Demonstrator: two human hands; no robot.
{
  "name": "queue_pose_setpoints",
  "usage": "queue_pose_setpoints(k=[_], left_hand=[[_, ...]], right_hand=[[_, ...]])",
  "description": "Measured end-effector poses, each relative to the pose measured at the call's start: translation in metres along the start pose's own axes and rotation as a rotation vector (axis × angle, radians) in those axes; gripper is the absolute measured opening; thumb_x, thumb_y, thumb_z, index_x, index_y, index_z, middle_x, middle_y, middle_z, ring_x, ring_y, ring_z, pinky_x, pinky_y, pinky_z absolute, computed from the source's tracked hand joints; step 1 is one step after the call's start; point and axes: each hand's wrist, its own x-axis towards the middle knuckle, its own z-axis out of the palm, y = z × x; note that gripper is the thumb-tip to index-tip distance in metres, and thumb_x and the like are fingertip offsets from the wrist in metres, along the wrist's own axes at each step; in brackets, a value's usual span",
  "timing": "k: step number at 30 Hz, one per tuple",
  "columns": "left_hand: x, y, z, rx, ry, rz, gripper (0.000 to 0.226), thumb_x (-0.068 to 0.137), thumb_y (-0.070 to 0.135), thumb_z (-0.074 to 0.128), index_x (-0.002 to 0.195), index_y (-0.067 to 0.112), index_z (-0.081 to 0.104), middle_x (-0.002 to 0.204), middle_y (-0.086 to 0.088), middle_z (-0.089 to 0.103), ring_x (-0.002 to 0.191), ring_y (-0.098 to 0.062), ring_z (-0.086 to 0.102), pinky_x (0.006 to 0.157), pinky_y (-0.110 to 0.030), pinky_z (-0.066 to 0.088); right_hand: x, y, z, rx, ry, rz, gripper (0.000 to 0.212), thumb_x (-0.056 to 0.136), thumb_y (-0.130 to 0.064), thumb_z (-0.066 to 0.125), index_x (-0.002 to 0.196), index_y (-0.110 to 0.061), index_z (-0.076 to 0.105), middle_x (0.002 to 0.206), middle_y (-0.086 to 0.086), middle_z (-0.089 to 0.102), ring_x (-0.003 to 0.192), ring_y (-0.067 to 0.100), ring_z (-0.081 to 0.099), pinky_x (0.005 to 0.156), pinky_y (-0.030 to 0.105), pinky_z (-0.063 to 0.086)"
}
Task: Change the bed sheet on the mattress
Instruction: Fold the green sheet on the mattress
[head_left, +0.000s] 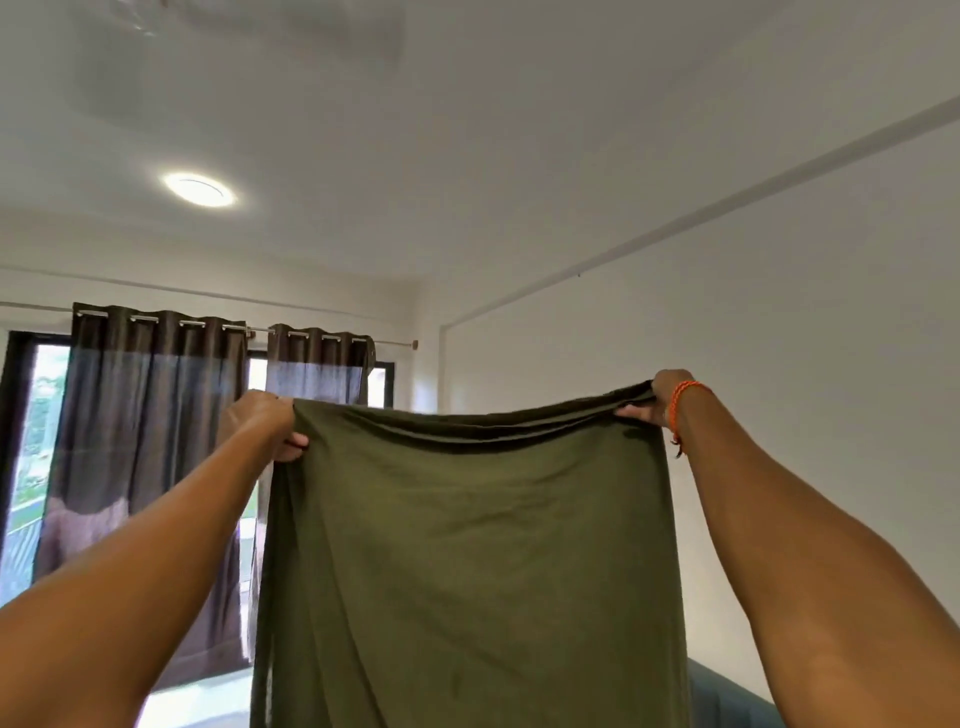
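An olive green bed sheet (467, 545) hangs in front of me, held up high by its top edge. My left hand (270, 421) grips the sheet's upper left corner with curled fingers. At the upper right corner my right hand (657, 397) grips the bunched edge; an orange thread band is on that wrist. The fabric drops straight down out of the bottom of the frame. The mattress is hidden behind the sheet, except for a dark teal sliver (727, 701) at the lower right that may belong to it.
Dark brown curtains (156, 441) hang on a rod over a bright window at the left. A white wall (779, 364) runs along the right. A round ceiling light (200, 189) glows above.
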Motion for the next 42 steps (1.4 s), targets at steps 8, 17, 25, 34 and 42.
queue_pose_setpoints(k=[8, 17, 25, 34, 42], left_hand=[[0.012, 0.148, -0.026, -0.901, -0.333, 0.360, 0.025, 0.113, 0.031, 0.040, 0.131, 0.018, 0.053, 0.132, -0.018, 0.065, 0.110, -0.031, 0.071, 0.094, -0.048, 0.062], [-0.013, 0.224, -0.015, -1.047, -0.333, 0.078, 0.043, 0.111, 0.011, 0.048, 0.144, -0.016, 0.040, 0.162, -0.024, 0.038, 0.145, -0.034, 0.045, 0.080, -0.009, 0.056], [0.005, 0.203, -0.026, -1.116, -0.419, 0.274, 0.048, 0.107, 0.033, 0.051, 0.150, 0.012, 0.046, 0.145, -0.022, 0.056, 0.114, -0.037, 0.066, 0.097, -0.050, 0.057], [0.009, 0.208, -0.014, -1.301, -0.377, 0.186, 0.055, 0.103, 0.030, 0.053, 0.154, 0.013, 0.041, 0.143, -0.016, 0.053, 0.135, -0.046, 0.053, 0.096, -0.070, 0.049], [-0.017, 0.218, -0.013, -1.232, -0.226, 0.396, 0.014, 0.110, 0.037, 0.047, 0.115, 0.029, 0.057, 0.133, -0.007, 0.056, 0.127, -0.033, 0.057, 0.115, -0.059, 0.041]], right_hand=[[0.021, -0.128, -0.033, 1.045, -0.191, -0.344, 0.023, 0.108, -0.006, 0.039, 0.091, -0.012, 0.053, 0.143, 0.020, 0.052, 0.118, 0.041, 0.061, 0.066, 0.072, 0.056], [0.013, -0.188, -0.031, 0.925, -0.068, -0.049, 0.050, 0.114, -0.033, 0.035, 0.151, 0.000, 0.040, 0.154, 0.021, 0.042, 0.142, 0.046, 0.042, 0.090, 0.053, 0.057], [0.033, -0.156, -0.015, 1.153, -0.104, -0.342, 0.030, 0.110, -0.008, 0.026, 0.119, -0.011, 0.055, 0.146, 0.021, 0.050, 0.113, 0.037, 0.065, 0.061, 0.046, 0.062], [0.030, -0.162, -0.027, 1.094, -0.122, -0.402, 0.014, 0.111, -0.012, 0.040, 0.114, -0.009, 0.053, 0.123, 0.021, 0.059, 0.104, 0.034, 0.069, 0.069, 0.045, 0.064], [0.025, -0.164, -0.041, 0.776, -0.045, -0.484, 0.020, 0.109, -0.015, 0.039, 0.104, -0.025, 0.056, 0.127, 0.002, 0.069, 0.118, 0.016, 0.068, 0.096, 0.042, 0.048]])
